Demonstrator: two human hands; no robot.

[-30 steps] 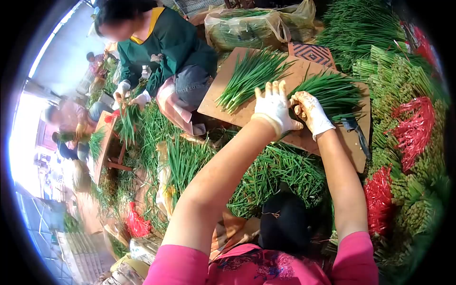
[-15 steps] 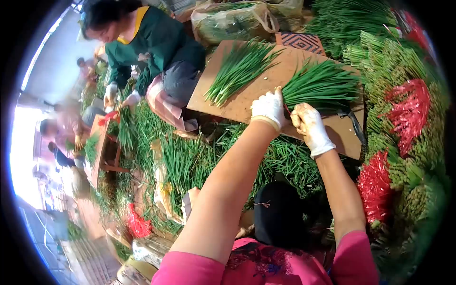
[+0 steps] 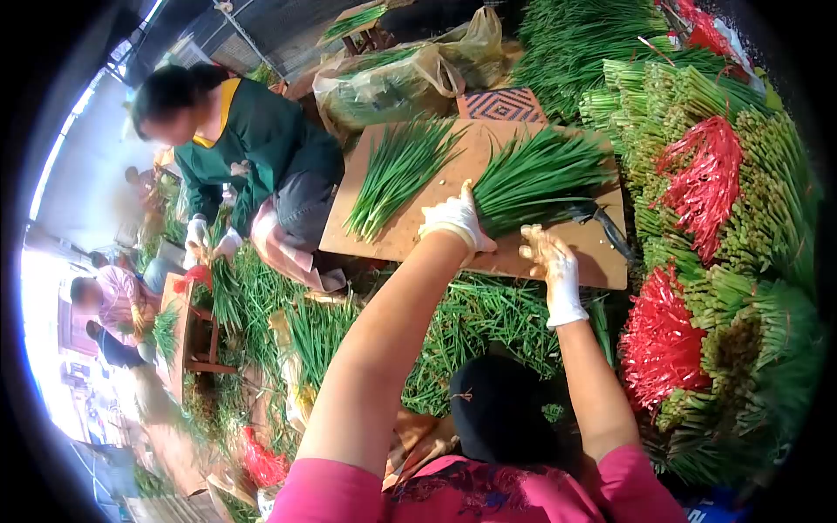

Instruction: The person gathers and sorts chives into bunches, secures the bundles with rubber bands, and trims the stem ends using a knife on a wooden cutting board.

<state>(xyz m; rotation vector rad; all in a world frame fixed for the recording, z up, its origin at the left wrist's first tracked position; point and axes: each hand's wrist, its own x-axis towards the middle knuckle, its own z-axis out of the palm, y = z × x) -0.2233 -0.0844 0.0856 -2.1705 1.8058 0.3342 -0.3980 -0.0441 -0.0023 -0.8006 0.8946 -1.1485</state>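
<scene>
My left hand (image 3: 455, 221), in a white glove, wraps round the stem end of a bunch of green chives (image 3: 545, 179) lying on the wooden board (image 3: 414, 235). My right hand (image 3: 551, 263), gloved too with stained fingertips, is raised just off the board's near edge. Its fingers are apart and hold nothing. To the left on the same board rests a second bunch of chives (image 3: 397, 179). What looks like a black-handled knife (image 3: 613, 235) lies at the board's right side, its blade partly under the leaves.
Stacked chives (image 3: 602, 52) and bundled flower stalks (image 3: 645, 131) bank up on the right, with red plastic ties (image 3: 667, 340) on top. Loose leaves (image 3: 488, 327) cover the ground below. A co-worker in a green top (image 3: 283, 131) sits at left, handling chives.
My right hand has come away from the stem end of the bunch and opened, moving down. My left hand stays at that bunch. The whole view has shifted, with the board now lower and further left.
</scene>
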